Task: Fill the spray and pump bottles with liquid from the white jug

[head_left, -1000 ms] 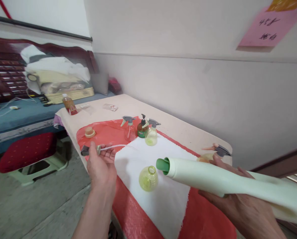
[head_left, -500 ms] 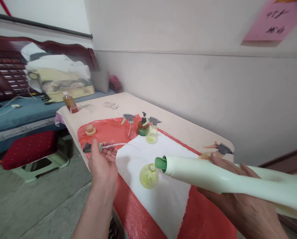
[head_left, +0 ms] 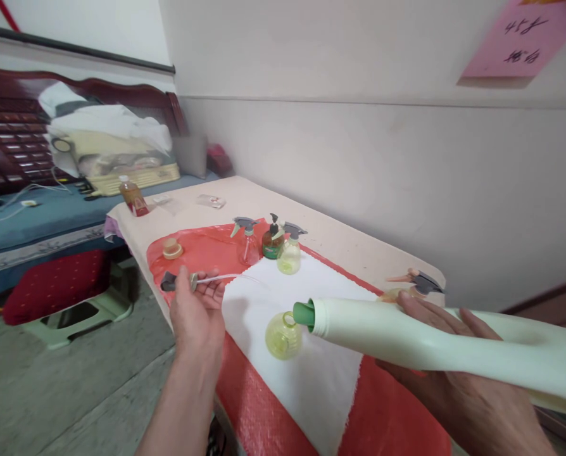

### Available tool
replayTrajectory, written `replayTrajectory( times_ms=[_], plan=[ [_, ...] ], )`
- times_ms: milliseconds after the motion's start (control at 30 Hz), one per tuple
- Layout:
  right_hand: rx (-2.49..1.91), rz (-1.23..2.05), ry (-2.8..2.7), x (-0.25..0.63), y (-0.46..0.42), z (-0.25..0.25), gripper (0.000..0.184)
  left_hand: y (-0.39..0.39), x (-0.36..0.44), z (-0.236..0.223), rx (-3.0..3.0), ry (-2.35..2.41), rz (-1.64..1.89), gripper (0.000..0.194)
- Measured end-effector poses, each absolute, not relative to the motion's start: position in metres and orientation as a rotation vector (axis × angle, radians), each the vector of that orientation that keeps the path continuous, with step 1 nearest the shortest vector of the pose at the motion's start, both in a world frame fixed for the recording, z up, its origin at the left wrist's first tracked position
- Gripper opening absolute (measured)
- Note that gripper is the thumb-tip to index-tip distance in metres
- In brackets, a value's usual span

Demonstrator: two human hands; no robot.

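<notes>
A trigger spray head with a dark top and a thin clear dip tube (head_left: pixel 223 277) rests in my left hand (head_left: pixel 195 304), its thumb over it and its fingers half curled. My right hand (head_left: pixel 454 361) grips a pale green watering can (head_left: pixel 373 323), most of whose body runs out of view to the right. From the end of its long spout pokes a darker green piece (head_left: pixel 303 313), just at the neck of a round yellow-green bottle (head_left: pixel 282 339). That bottle has no top and stands upright on a white cloth (head_left: pixel 321 380).
Behind stand a pink spray bottle (head_left: pixel 249 248), a dark green pump bottle (head_left: pixel 272 244) and a yellow-green spray bottle (head_left: pixel 289 256). A peach-coloured sprayer (head_left: pixel 413 282) is partly hidden behind the can. On the red sheet (head_left: pixel 202 237) sits a small tan tub (head_left: pixel 172 248); a red stool (head_left: pixel 64 285) is left.
The watering can's spout has shifted very slightly left towards the bottle's neck. Both hands keep their holds, and the bottles stay put.
</notes>
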State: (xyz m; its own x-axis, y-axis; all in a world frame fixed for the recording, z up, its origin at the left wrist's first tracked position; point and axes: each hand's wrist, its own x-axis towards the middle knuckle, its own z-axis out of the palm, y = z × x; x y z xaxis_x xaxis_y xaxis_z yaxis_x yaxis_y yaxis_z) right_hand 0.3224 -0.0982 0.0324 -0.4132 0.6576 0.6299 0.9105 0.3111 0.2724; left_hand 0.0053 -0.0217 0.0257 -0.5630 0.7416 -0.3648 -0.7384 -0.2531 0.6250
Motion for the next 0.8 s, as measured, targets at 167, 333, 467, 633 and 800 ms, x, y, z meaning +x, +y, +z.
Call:
replayTrajectory(
  times_ms=[167,333,467,633,800],
  plan=[
    [-1.411,-0.884,-2.222,0.318,-0.100,0.041,0.048,-0.021,0.006,0.026,-0.003,0.981,1.942,0.029],
    [-1.475,-0.883,-2.256,0.314,-0.099,0.047,0.042,-0.021,0.006,0.026,0.007,0.981,1.949,0.029],
    [-1.493,-0.874,-2.246,0.312,-0.098,0.048,0.041,-0.021,0.005,0.025,0.012,0.989,1.946,0.029],
    [-1.504,-0.857,-2.236,0.310,-0.100,0.050,0.038,-0.021,0.004,0.024,0.022,0.990,1.951,0.028],
    [-1.534,-0.841,-2.253,0.309,-0.101,0.050,0.034,-0.022,0.005,0.025,0.033,0.986,1.949,0.028]
  ],
)
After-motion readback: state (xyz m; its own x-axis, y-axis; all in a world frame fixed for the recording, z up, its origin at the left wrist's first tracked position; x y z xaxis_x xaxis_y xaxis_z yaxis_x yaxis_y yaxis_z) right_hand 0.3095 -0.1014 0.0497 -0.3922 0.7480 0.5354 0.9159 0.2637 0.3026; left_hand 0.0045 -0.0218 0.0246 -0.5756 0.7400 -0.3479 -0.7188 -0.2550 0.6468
